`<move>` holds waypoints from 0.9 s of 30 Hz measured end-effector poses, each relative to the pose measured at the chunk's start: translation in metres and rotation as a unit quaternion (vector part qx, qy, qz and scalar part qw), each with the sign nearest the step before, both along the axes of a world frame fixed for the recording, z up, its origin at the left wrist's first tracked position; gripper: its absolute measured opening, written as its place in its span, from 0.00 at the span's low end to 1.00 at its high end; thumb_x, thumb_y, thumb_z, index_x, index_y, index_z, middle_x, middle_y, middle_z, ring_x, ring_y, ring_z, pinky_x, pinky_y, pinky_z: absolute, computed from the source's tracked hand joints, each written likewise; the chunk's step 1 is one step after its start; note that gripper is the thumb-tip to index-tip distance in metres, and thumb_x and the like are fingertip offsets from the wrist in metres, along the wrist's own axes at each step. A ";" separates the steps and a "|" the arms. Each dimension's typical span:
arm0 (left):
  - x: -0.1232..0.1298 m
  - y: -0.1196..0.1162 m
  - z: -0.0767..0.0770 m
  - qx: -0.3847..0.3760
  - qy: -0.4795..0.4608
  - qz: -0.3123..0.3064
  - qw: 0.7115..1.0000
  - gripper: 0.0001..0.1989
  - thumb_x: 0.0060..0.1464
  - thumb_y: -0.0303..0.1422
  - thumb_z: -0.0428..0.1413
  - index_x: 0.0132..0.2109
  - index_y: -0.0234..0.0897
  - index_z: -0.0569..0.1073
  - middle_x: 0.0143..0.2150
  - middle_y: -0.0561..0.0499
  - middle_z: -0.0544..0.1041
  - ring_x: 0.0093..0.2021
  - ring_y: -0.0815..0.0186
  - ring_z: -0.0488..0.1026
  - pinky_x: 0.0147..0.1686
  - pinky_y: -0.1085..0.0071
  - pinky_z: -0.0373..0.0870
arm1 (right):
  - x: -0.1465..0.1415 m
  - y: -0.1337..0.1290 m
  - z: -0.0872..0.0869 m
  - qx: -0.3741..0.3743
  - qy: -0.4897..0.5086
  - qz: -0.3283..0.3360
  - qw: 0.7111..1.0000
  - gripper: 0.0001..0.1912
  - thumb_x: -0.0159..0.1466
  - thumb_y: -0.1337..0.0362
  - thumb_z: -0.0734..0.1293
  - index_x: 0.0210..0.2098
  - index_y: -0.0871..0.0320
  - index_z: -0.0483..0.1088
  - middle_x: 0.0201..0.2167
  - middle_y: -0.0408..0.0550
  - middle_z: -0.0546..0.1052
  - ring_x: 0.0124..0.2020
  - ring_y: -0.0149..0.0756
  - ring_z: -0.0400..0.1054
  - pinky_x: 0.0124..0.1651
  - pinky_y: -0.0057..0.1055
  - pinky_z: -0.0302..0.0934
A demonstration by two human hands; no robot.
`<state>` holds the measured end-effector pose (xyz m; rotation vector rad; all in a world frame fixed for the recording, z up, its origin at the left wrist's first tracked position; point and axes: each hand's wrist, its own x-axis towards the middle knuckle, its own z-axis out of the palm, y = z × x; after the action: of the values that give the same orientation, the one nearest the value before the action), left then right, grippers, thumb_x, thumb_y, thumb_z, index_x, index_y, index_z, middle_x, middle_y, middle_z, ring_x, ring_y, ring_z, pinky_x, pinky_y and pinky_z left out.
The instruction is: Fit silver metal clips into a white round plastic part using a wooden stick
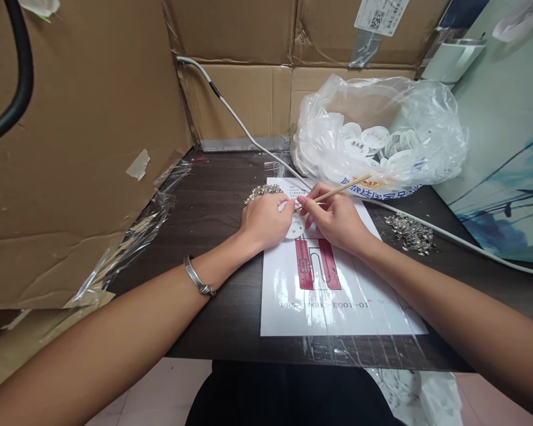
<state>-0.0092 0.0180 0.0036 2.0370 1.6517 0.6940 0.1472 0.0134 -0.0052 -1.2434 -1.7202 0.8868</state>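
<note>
My right hand (337, 216) is closed round a thin wooden stick (349, 184), whose lower tip points down and left toward a white round disc (295, 228). My left hand (267, 220) lies against the disc's left side, its fingers curled and partly hidden; thumb and fingertips meet near the disc's upper edge. Under both hands is a printed white sheet (288, 272) with a red and white drawing, covered by clear film. A pile of small shiny metal pieces (264, 190) shows just behind my left hand.
A clear plastic bag (439, 136) of white discs stands at the back right. More metal pieces (411, 233) lie right of the sheet. A white cable (240, 121) crosses the dark table (195, 207). Cardboard walls (235, 100) stand at the left and back.
</note>
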 end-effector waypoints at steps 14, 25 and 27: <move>0.000 0.000 0.003 -0.012 0.002 -0.026 1.000 0.15 0.59 0.38 0.48 0.34 0.40 0.78 0.33 0.49 0.78 0.35 0.63 0.70 0.36 0.67 0.60 | 0.003 -0.009 -0.004 0.021 0.127 -0.005 0.992 0.17 0.66 0.49 0.63 0.30 0.55 0.64 0.22 0.40 0.71 0.18 0.25 0.62 0.22 0.28 0.56; -0.001 -0.006 0.002 0.003 -0.005 -0.178 0.984 0.17 0.59 0.40 0.48 0.26 0.38 0.71 0.22 0.54 0.66 0.25 0.69 0.60 0.30 0.68 0.56 | 0.016 -0.008 0.016 0.224 -0.073 -0.067 0.970 0.32 0.71 0.48 0.49 0.21 0.57 0.68 0.25 0.48 0.65 0.31 0.34 0.63 0.39 0.35 0.57; -0.001 -0.006 0.002 -0.001 -0.010 -0.180 0.984 0.17 0.59 0.40 0.47 0.27 0.38 0.72 0.23 0.53 0.68 0.27 0.68 0.63 0.32 0.68 0.58 | 0.033 -0.010 0.032 0.264 -0.149 -0.058 0.951 0.30 0.72 0.53 0.51 0.18 0.57 0.65 0.26 0.51 0.66 0.35 0.37 0.63 0.42 0.37 0.56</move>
<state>-0.0103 0.0123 0.0052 2.2368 1.2218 0.5798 0.1798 0.0032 0.0271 -1.1270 -1.9263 0.1432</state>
